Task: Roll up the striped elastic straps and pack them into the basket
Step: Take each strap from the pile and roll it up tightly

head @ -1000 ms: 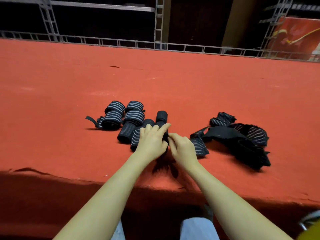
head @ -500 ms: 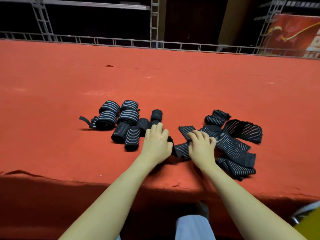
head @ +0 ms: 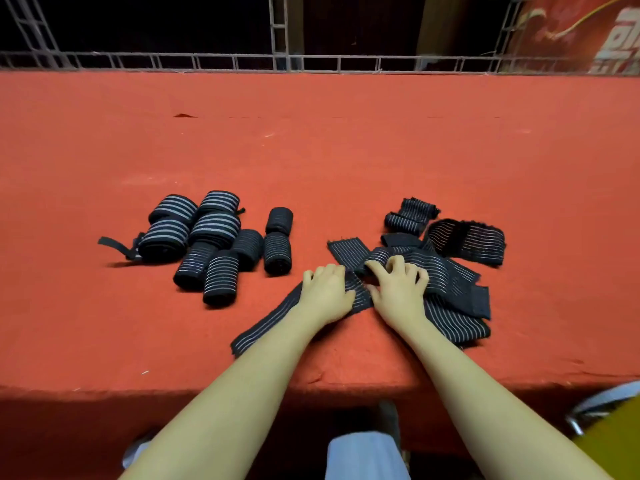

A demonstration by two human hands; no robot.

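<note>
On the red tabletop, the left hand lies on a flat striped elastic strap that runs out toward 7 o'clock, its grip clenched on the strap's near edge. The right hand, at 3 o'clock of the left, digs curled fingers into the loose pile of straps. Rolled straps cluster at 10 o'clock.
</note>
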